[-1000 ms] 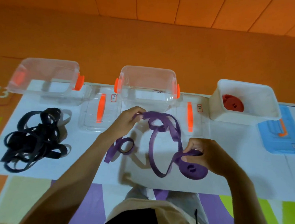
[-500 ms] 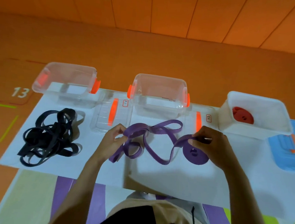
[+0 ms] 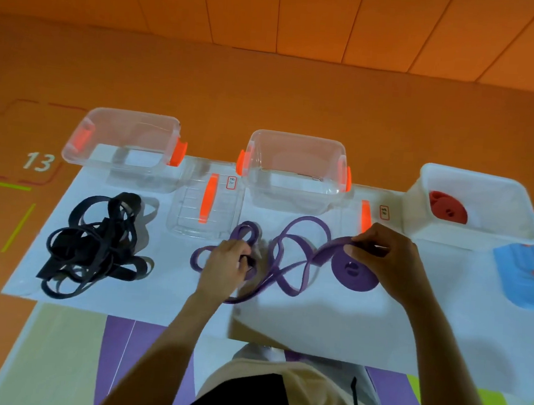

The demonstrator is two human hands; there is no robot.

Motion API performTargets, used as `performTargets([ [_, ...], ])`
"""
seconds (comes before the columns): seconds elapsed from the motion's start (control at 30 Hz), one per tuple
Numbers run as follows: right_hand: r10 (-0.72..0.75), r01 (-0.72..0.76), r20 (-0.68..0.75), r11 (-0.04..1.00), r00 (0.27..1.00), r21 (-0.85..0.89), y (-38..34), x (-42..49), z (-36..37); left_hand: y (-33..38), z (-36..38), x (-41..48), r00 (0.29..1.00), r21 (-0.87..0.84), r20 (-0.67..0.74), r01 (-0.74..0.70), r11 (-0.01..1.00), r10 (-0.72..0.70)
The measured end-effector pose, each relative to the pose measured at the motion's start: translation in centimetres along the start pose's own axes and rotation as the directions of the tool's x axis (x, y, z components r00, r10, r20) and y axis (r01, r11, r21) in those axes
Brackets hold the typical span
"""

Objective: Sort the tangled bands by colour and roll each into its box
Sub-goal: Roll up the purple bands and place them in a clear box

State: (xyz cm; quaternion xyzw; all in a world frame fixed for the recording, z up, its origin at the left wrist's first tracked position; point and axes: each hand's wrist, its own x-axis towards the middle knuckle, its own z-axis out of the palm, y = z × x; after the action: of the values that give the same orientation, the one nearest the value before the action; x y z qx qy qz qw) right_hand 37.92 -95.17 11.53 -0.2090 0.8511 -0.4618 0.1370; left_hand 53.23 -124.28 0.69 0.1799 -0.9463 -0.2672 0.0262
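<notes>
A purple band [image 3: 290, 258] lies in loose loops on the white sheet [image 3: 345, 323]. Its right end is wound into a flat purple roll [image 3: 354, 274]. My right hand [image 3: 385, 259] pinches the roll at its top edge. My left hand [image 3: 225, 266] grips the loose left part of the band. A tangled black band [image 3: 93, 246] lies at the left. Behind stand a left clear box [image 3: 126, 146], a middle clear box [image 3: 294, 169] and a white box [image 3: 473, 205] holding a red roll [image 3: 447, 207].
Two clear lids with orange handles lie flat: one lid [image 3: 206, 204] between the clear boxes, another lid [image 3: 370, 213] right of the middle box. A blue lid [image 3: 528, 274] lies at the far right. The sheet's front edge [image 3: 311, 349] is near my lap.
The purple roll has grown and moved up and right with my right hand. My left hand came down from a raised hold onto the loose loops at the sheet. The camera view shifted.
</notes>
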Motion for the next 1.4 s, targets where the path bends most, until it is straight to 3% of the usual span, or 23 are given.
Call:
performTargets([
  [0.1, 0.012, -0.013, -0.022, 1.000, 1.000, -0.022, 0.0, -0.2, 0.0, 3.8, 2.4, 2.4, 0.983, -0.062, 0.182, 0.000, 0.998, 0.011],
  [0.2, 0.019, -0.021, -0.024, 0.998, 1.000, -0.052, -0.1, -0.7, -0.2, 5.5, 5.4, 3.8, 0.917, 0.091, 0.382, 0.084, 0.992, -0.113],
  [0.33, 0.033, -0.036, -0.046, 0.996, 0.998, -0.079, 0.1, -1.2, -1.1, 5.5, 7.6, 4.6, 0.906, 0.247, 0.382, 0.090, 0.965, -0.182],
  [0.6, 0.085, -0.101, -0.137, 0.988, 0.987, -0.116, 1.4, -0.6, -1.9, 6.5, 3.0, 4.6, 0.921, 0.037, 0.387, -0.048, 0.998, 0.029],
  [0.9, 0.066, -0.084, -0.284, 0.995, 0.957, -0.050, 1.9, 1.2, -1.0, 2.2, -5.6, 1.9, 0.879, -0.239, 0.476, 0.114, 0.964, 0.014],
  [1.0, 0.032, -0.043, -0.301, 0.999, 0.953, -0.030, 1.5, 1.6, -0.6, 0.9, -6.7, 1.0, 0.906, -0.318, 0.422, 0.188, 0.929, -0.039],
  [1.1, 0.023, -0.020, -0.309, 1.000, 0.951, 0.012, 1.0, 1.7, -0.3, 0.4, -5.8, 0.4, 0.940, -0.311, 0.277, 0.286, 0.906, -0.202],
  [1.2, -0.010, 0.029, -0.333, 0.998, 0.943, 0.052, 0.1, 1.4, -0.2, 1.0, -3.7, 0.3, 0.923, -0.307, 0.159, 0.385, 0.870, -0.352],
  [1.27, -0.043, 0.071, -0.341, 0.995, 0.939, 0.068, -0.7, 1.4, -0.3, 1.7, -2.5, 0.4, 0.913, -0.313, 0.155, 0.409, 0.858, -0.378],
  [1.4, -0.093, 0.134, -0.317, 0.985, 0.944, 0.110, -2.3, 1.2, -0.5, 3.1, -1.6, 1.3, 0.938, -0.051, 0.156, 0.321, 0.946, -0.310],
])
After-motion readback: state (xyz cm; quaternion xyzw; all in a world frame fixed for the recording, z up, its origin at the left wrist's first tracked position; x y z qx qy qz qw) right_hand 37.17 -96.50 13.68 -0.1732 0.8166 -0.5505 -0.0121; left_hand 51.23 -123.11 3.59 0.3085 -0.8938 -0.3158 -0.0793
